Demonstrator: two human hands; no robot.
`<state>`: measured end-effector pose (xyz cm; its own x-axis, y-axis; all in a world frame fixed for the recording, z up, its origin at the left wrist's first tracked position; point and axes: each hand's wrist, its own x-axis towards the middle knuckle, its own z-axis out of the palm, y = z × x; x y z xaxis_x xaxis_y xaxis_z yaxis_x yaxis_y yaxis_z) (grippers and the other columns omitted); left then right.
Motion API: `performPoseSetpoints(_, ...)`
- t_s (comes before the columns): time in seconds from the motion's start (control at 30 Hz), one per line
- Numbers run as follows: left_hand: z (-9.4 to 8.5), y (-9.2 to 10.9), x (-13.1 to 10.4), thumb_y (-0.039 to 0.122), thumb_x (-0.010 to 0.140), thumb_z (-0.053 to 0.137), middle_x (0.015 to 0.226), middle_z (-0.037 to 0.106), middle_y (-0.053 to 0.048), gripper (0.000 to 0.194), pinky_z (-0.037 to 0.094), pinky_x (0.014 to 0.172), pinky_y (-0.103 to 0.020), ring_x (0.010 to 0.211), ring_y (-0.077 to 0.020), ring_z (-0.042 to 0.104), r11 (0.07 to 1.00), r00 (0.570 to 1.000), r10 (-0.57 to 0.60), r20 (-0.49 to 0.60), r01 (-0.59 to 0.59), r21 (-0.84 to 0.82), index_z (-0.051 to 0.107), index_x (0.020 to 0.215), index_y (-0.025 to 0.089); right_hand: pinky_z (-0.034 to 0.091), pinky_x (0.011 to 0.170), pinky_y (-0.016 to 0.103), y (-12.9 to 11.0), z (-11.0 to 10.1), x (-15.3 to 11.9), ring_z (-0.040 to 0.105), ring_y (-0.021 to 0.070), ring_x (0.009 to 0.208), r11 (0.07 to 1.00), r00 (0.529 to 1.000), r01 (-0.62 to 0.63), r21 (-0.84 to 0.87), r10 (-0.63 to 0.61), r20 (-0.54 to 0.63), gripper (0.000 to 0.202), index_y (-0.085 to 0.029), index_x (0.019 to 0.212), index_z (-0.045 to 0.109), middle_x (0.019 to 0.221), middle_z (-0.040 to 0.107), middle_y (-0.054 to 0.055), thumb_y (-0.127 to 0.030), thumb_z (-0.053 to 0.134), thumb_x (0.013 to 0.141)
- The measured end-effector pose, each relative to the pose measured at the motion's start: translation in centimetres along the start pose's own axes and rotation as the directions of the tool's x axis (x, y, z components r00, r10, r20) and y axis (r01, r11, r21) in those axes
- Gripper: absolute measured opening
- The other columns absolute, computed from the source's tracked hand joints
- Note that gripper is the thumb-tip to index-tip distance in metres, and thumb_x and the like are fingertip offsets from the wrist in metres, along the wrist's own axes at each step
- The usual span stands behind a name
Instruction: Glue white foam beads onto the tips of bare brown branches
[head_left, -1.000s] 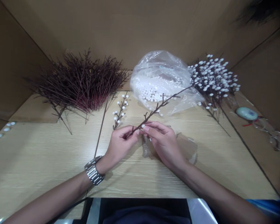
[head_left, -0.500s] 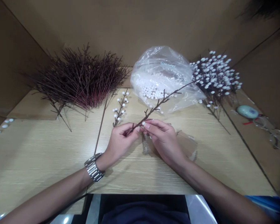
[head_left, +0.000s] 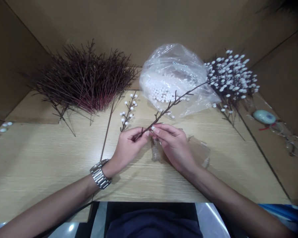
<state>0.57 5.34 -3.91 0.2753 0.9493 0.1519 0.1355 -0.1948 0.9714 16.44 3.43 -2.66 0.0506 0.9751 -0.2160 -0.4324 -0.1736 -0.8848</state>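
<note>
My left hand (head_left: 129,145) is closed around the lower part of a bare brown artificial twig (head_left: 169,107), which slants up to the right across the front of a clear plastic bag (head_left: 161,62). Small white beads fill the bottom of that bag. Between the thumb and forefinger of my right hand (head_left: 177,147) a white bead (head_left: 153,128) is pinched, right beside the twig near my left fingertips. Whether bead and twig touch is unclear. Just behind my left hand lies a short twig with white beads (head_left: 127,114) along it.
A large pile of bare twigs (head_left: 89,79) lies at the back left, a bunch of white-beaded twigs (head_left: 232,76) at the back right. A torn cardboard piece (head_left: 200,152) is under my right hand. Eyeglasses (head_left: 291,142) and a pale green oval object (head_left: 264,117) are at right; loose beads (head_left: 2,130) at far left.
The view has shifted slightly. Both hands keep nearly the same pose, with the bead still pinched at the twig.
</note>
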Motion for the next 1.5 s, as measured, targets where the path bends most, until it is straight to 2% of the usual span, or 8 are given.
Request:
performPoseSetpoints(0.57,0.1,-0.1,0.1,0.034,0.095,0.066,0.060,0.049,0.005,0.025,0.027,0.049,-0.024,0.054,-0.0105,0.035,0.999,0.999,-0.035,-0.016,0.035,0.014,0.076,0.080,0.016,0.051,0.081,0.031,0.2,0.2,0.1,0.067,0.0146,0.080,1.000,1.000,-0.002,-0.001,0.002,-0.020,0.012,-0.026,0.085,0.083,0.087,0.078,0.001,-0.028,0.086,0.074)
performPoseSetpoints(0.9,-0.6,-0.7,0.4,0.040,0.095,0.064,0.070,0.063,0.000,0.029,0.036,0.056,-0.024,0.063,-0.0146,0.049,0.997,0.996,-0.073,-0.059,0.072,-0.016,0.080,0.089,0.016,0.051,0.075,0.029,-1.2,-0.1,-0.1,0.064,0.0135,0.076,0.989,0.998,-0.035,0.147,0.042,-0.043,0.026,-0.021,0.096,0.077,0.085,0.073,0.001,-0.021,0.084,0.071)
performPoseSetpoints(1.03,-0.6,-0.6,0.4,0.039,0.095,0.065,0.074,0.068,-0.002,0.028,0.036,0.055,-0.024,0.062,-0.0142,0.050,0.996,0.995,-0.081,-0.057,0.080,-0.029,0.080,0.092,0.015,0.051,0.073,0.027,-1.7,-0.6,-0.5,0.062,0.0124,0.073,0.997,0.999,-0.009,0.070,0.012,-0.032,0.029,-0.021,0.095,0.078,0.079,0.069,-0.001,-0.023,0.088,0.068)
performPoseSetpoints(1.17,-0.5,-0.4,0.4,0.039,0.094,0.066,0.070,0.067,0.000,0.028,0.034,0.051,-0.024,0.055,-0.0123,0.046,0.996,0.995,-0.078,-0.069,0.074,-0.053,0.080,0.092,0.015,0.049,0.068,0.029,-2.6,-1.9,-0.8,0.060,0.0136,0.069,0.988,0.998,0.050,-0.144,-0.055,-0.033,0.027,-0.021,0.100,0.081,0.076,0.070,0.001,-0.033,0.085,0.076)
performPoseSetpoints(1.27,-0.6,-0.3,0.3,0.039,0.093,0.066,0.072,0.070,-0.001,0.028,0.037,0.053,-0.023,0.058,-0.0133,0.051,0.995,0.993,-0.073,-0.088,0.067,-0.073,0.080,0.090,0.015,0.047,0.066,0.031,-4.2,-3.3,-0.5,0.056,0.0145,0.066,0.890,0.965,0.234,-0.390,-0.262,-0.018,0.023,-0.025,0.104,0.081,0.073,0.065,-0.001,-0.035,0.077,0.084)
performPoseSetpoints(1.37,-0.7,-0.3,0.3,0.039,0.093,0.065,0.083,0.076,-0.004,0.029,0.045,0.061,-0.025,0.070,-0.0170,0.061,0.994,0.993,-0.069,-0.097,0.060,-0.091,0.080,0.092,0.015,0.047,0.068,0.033,-6.2,-4.3,0.3,0.056,0.0170,0.070,0.606,0.848,0.442,-0.661,-0.524,0.087,0.025,-0.027,0.113,0.079,0.077,0.063,0.001,-0.032,0.065,0.092)
performPoseSetpoints(1.43,-0.7,-0.3,0.3,0.039,0.093,0.065,0.088,0.077,-0.006,0.029,0.047,0.065,-0.025,0.076,-0.0189,0.064,0.993,0.993,-0.066,-0.097,0.056,-0.101,0.080,0.094,0.015,0.047,0.071,0.035,-7.3,-4.7,1.4,0.057,0.0190,0.073,0.380,0.793,0.473,-0.795,-0.576,0.197,0.031,-0.025,0.122,0.074,0.084,0.066,0.003,-0.031,0.057,0.097)
performPoseSetpoints(1.5,-0.8,-0.4,0.3,0.039,0.093,0.065,0.088,0.077,-0.006,0.028,0.047,0.066,-0.026,0.076,-0.0191,0.064,0.993,0.993,-0.064,-0.098,0.053,-0.107,0.080,0.094,0.015,0.047,0.075,0.036,-8.1,-5.1,2.8,0.060,0.0208,0.078,0.230,0.801,0.450,-0.863,-0.531,0.276,0.033,-0.023,0.122,0.074,0.093,0.071,0.007,-0.032,0.054,0.098)
